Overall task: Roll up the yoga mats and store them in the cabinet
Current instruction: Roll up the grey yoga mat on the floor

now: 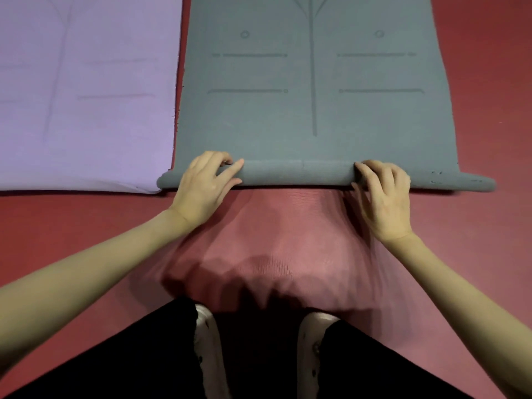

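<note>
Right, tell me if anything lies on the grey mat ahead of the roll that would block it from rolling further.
Nothing visible does. Both the left hand and the right hand hold the rolled end of the grey mat, and the flat stretch ahead bears only its printed lines. The purple mat lies flat beside it, apart. No cabinet is in view.

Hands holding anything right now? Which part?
Both: left hand and right hand grip the rolled near end of the grey-green yoga mat.
</note>
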Tool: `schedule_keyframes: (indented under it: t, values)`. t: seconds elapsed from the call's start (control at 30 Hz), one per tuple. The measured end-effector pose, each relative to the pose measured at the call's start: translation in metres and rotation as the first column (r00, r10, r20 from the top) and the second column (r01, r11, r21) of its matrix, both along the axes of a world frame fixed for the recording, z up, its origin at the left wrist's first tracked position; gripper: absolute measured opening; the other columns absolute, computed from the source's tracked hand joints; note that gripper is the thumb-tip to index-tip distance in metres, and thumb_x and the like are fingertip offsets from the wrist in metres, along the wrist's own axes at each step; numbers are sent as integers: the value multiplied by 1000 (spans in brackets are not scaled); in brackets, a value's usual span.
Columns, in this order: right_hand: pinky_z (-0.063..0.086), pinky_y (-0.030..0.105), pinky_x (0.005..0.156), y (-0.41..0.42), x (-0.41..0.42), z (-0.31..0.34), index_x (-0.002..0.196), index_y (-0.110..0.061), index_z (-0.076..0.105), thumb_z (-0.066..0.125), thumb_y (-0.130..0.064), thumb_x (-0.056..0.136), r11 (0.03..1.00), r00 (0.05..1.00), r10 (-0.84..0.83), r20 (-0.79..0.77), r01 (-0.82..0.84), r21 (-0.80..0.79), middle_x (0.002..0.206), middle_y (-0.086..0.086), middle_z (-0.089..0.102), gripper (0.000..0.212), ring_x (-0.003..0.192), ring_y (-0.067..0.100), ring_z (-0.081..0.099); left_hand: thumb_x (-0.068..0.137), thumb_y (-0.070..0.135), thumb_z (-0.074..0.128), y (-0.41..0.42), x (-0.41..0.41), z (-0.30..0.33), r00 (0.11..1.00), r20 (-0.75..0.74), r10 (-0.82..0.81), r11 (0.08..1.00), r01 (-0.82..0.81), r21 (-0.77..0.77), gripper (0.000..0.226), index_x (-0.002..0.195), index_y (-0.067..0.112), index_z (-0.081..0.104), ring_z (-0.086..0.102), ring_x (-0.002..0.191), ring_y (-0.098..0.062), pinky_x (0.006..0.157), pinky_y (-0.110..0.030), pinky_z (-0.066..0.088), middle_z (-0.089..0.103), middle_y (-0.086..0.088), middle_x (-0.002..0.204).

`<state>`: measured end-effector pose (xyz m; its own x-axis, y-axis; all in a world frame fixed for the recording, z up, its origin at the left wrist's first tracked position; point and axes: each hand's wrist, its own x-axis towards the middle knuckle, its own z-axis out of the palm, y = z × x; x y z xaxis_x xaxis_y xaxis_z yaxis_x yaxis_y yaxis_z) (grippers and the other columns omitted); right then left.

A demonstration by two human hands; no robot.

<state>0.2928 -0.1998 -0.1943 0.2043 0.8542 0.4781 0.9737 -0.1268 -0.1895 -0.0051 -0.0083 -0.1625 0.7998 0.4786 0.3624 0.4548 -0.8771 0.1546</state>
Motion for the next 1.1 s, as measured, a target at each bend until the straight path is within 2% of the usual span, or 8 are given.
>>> schedule_keyframes:
  t: [0.2, 0.5, 0.57, 0.63, 0.73, 0.83, 0.97, 1.1]
  values:
    - [39, 44, 77, 3, 3, 5, 112, 2, 60, 56, -17, 93, 988, 997, 75, -27, -78, -133, 108, 17, 59, 27, 90, 35, 49, 92, 31, 53, -6, 0, -3, 982, -186, 26, 999, -32, -31, 29, 96, 4, 64, 53, 77, -29, 68, -41, 48, 58, -10, 86]
    - [45, 35, 60, -12, -4, -1, 95, -10, 69, 47, -21, 90, 953, 994, 95, 48, -77, -295, 86, 5, 61, 25, 73, 28, 53, 87, 35, 42, -15, 0, -15, 932, -353, -81, 990, 34, -138, 36, 82, 7, 65, 61, 71, -28, 58, -35, 53, 59, -8, 80]
    - [43, 32, 57, -16, -7, -2, 92, -12, 70, 47, -22, 89, 941, 995, 84, 52, -62, -333, 82, 2, 60, 25, 70, 26, 53, 87, 28, 48, -21, -1, -20, 935, -347, -80, 988, 29, -148, 27, 81, 7, 65, 60, 69, -28, 57, -34, 52, 59, -8, 77]
    - [42, 30, 55, -17, -7, -3, 88, -13, 70, 48, -22, 88, 924, 994, 98, 45, -75, -375, 80, 2, 60, 24, 68, 25, 53, 80, 14, 67, -27, 0, -23, 938, -337, -85, 984, 26, -174, 8, 80, 6, 64, 60, 66, -30, 57, -34, 52, 59, -9, 74]
    - [47, 31, 58, -9, 1, 1, 88, -12, 71, 48, -25, 91, 887, 988, 150, -40, -152, -436, 82, 2, 63, 26, 70, 27, 57, 72, 3, 76, -31, 5, -22, 930, -365, -37, 963, -65, -263, 13, 80, 4, 66, 61, 67, -34, 59, -35, 52, 62, -12, 74]
    - [48, 32, 69, 3, 8, 11, 100, -11, 72, 59, -20, 94, 847, 981, 128, -144, -184, -499, 93, 4, 68, 17, 83, 30, 61, 84, 8, 68, -19, 13, -18, 937, -338, 81, 908, -210, -363, 9, 91, 3, 72, 65, 86, -37, 73, -37, 49, 70, -14, 92]
    - [43, 36, 83, 19, 11, 13, 106, -13, 69, 48, -26, 99, 782, 983, 53, -173, -148, -606, 103, 7, 68, 26, 100, 31, 60, 91, 17, 65, 4, 24, -17, 886, -446, 126, 779, -367, -509, 17, 104, 10, 73, 63, 108, -26, 86, -28, 42, 71, -5, 111]
    - [42, 33, 82, 30, 17, 12, 104, -19, 65, 54, -26, 95, 740, 954, -101, -284, -118, -662, 98, 2, 69, 15, 96, 28, 62, 87, 12, 70, 17, 35, -17, 865, -483, 137, 673, -439, -595, 14, 98, 5, 75, 65, 104, -20, 84, -23, 45, 72, -5, 107]
